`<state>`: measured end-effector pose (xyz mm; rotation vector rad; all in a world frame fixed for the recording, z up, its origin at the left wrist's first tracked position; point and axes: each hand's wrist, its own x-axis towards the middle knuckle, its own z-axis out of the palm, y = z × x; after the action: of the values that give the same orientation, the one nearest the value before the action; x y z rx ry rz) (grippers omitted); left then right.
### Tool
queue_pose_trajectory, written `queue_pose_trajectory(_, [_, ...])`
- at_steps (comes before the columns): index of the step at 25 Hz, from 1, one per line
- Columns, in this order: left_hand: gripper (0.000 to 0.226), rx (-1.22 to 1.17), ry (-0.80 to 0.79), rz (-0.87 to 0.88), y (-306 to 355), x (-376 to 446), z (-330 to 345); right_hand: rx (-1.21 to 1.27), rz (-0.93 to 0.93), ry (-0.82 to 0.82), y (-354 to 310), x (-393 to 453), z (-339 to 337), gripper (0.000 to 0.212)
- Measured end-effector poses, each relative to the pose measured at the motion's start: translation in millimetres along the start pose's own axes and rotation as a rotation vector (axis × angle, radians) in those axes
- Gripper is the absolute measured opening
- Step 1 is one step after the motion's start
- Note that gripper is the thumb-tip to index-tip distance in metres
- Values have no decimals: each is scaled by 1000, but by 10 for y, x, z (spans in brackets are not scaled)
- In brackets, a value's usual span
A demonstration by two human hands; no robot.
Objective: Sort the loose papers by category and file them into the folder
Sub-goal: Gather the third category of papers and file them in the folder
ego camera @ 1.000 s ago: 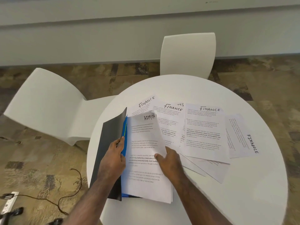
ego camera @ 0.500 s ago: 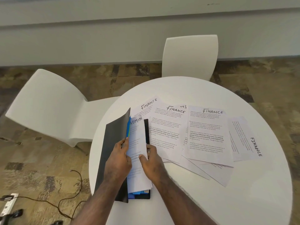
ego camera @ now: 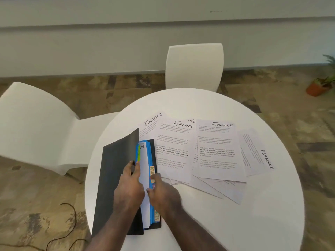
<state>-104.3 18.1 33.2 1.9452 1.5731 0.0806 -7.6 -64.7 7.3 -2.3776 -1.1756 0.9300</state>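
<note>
Divider tab [ego camera: 152, 171] lettering perhaps "ADMIN".

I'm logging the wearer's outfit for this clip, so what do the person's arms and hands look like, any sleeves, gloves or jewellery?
Both forearms are bare as far as the frame shows: no sleeves in view. The left hand and right hand wear no gloves, and no rings, watch or bracelet show.

Two bare forearms enter from the bottom edge of the head view, uncovered along the whole stretch that shows; no sleeve cuff reaches into view. The left hand [ego camera: 129, 187] is bare: no glove, ring, watch or band shows on it or its wrist. The right hand [ego camera: 165, 195] is likewise bare, its wrist and knuckles free of jewellery or straps. Its outline is slightly blurred, so finer detail cannot be told.
</note>
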Motion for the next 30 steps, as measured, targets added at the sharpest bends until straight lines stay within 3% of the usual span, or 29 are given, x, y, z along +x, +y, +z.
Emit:
queue_pose_trajectory(4, [72, 357, -38, 199, 85, -32, 263, 87, 105, 279, 465, 74, -460, 25])
queue_pose_trajectory(7, [70, 434, -95, 273, 120, -21, 489, 108, 238, 437, 1076, 100, -813, 36])
queue_pose_trajectory(11, [73, 474, -122, 410, 223, 74, 687, -123, 535, 343, 1800, 114, -1096, 55])
queue_pose_trajectory(13, [72, 500, -168, 500, 390, 166, 783, -114, 632, 262, 1989, 145, -1170, 70])
queue_pose_trajectory(17, [86, 688, -273, 573, 650, 367, 984, -127, 686, 249, 2054, 296, -1161, 94])
queue_pose_trajectory(21, [97, 788, -359, 532, 703, 440, 1070, -214, 743, 307, 2084, 393, -1172, 100])
queue_pose_trajectory(23, [91, 769, -366, 528, 725, 454, 1090, -94, 761, 320, 2127, 445, -1238, 96])
queue_pose_trajectory(27, [86, 720, -384, 530, 764, 503, 1054, 412, 747, 469, 2322, 523, -1385, 75])
queue_pose_trajectory(30, [77, 646, -423, 509, 768, 535, 1023, 656, 641, 478, 2493, 540, -1465, 26])
